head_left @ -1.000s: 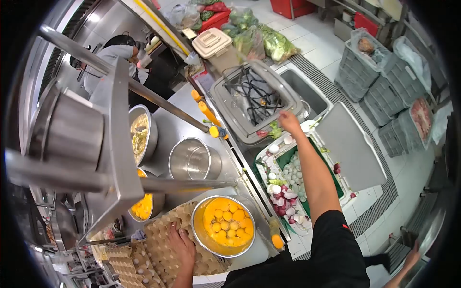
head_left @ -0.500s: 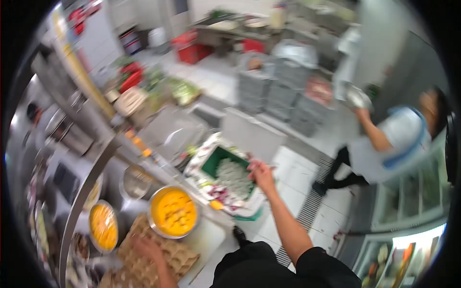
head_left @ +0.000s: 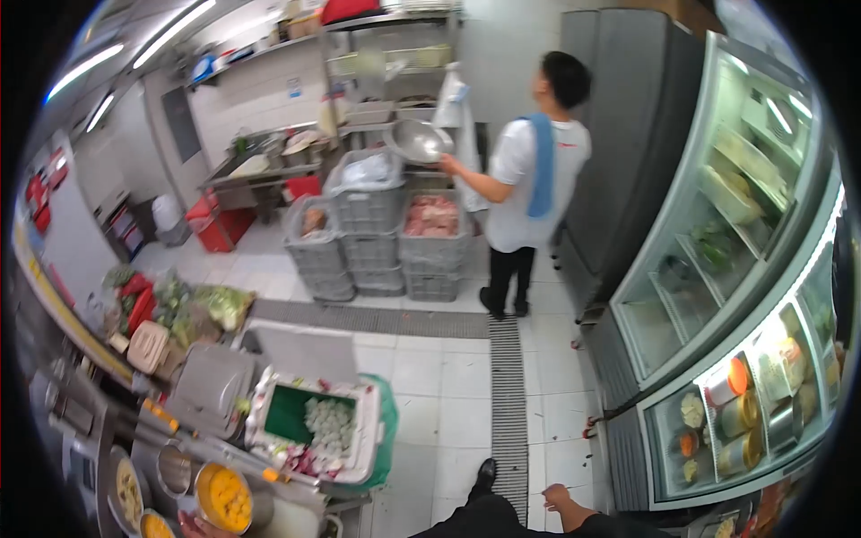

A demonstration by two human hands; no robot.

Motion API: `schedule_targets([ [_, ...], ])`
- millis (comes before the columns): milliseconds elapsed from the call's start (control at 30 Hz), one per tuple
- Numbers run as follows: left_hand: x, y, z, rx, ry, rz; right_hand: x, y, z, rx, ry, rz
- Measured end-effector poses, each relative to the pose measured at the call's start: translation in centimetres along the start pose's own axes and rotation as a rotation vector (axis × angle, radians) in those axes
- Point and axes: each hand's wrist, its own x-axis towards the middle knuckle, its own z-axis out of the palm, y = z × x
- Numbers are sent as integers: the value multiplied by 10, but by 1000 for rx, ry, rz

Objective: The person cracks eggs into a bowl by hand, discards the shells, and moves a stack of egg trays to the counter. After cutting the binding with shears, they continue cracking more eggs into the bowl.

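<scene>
My right hand (head_left: pixel 560 497) hangs low over the tiled floor beside my black-clothed leg, its fingers curled in with nothing seen in them. At the bottom left edge, part of my left hand (head_left: pixel 192 525) shows near a metal bowl (head_left: pixel 254 504) with yellow contents that look like egg yolks. The fingers of that hand are blurred and cut off by the frame. A second bowl of yellow contents (head_left: pixel 156 525) stands left of it, and an empty-looking steel pot (head_left: pixel 176 469) is behind. Beyond the counter stands an uncovered bin (head_left: pixel 366 421) lined in green, with pale and purple scraps.
A person (head_left: pixel 547 170) in a white shirt holds a metal bowl (head_left: pixel 420 141) near stacked grey crates (head_left: pixel 369 251). Lit glass-door fridges (head_left: pixel 717 269) line the right side. A floor drain (head_left: pixel 505 403) runs ahead. Bagged vegetables (head_left: pixel 220 307) lie at left.
My view has swung up and right, toward the fridges. My right hand has moved from above the bin down beside my leg. The other person now stands with their back to me, near the crates.
</scene>
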Motion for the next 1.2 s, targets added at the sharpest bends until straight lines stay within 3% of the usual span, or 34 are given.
schedule_targets([
  [67, -33, 47, 55, -74, -394, 53, 28, -22, -19, 39, -122, -65],
  [100, -67, 80, 97, -276, -622, -106, 41, -42, -31, -2, -132, -85],
  [133, -91, 163, 106, -191, -803, -138, 56, -69, -41, -44, -149, -104],
  [200, -144, 232, 159, -324, -1473, 116, 88, -120, -68, -264, -99, -452],
  [233, -158, 293, 161, -268, -1677, 225, 105, -138, -83, -321, 6, -879],
  [267, -170, 356, 161, -204, -1874, 333, 98, -167, -91, 49, 17, -652],
  [300, -191, 388, 170, -314, -1880, 365, 95, -206, -114, -112, 75, -640],
  [433, -253, 505, 204, -453, -1932, 442, 102, -302, -205, 345, -81, -595],
  [467, -266, 524, 215, -451, -1930, 436, 109, -320, -233, 352, -16, -704],
  [567, -300, 573, 256, -485, -2013, 679, 117, -394, -331, 357, 274, -822],
  [600, -310, 590, 272, -494, -2023, 697, 152, -414, -365, 365, 401, -935],
  [633, -322, 607, 288, -477, -2065, 683, 112, -453, -406, 363, 495, -833],
  [667, -334, 624, 306, -460, -2108, 675, 79, -491, -438, 604, 488, -887],
  [700, -348, 640, 326, -469, -2117, 698, 89, -522, -480, 465, 711, -1007],
  [800, -400, 692, 395, -591, -2119, 811, 79, -623, -595, 467, 922, -1101],
  [867, -416, 750, 432, -534, -2192, 865, 75, -689, -667, 476, 971, -1072],
  [1033, -415, 894, 510, -738, -2065, 931, 82, -822, -804, 500, 1206, -936],
  [1200, -383, 1023, 560, -877, -2037, 1005, 125, -895, -857, 576, 1302, -869],
])
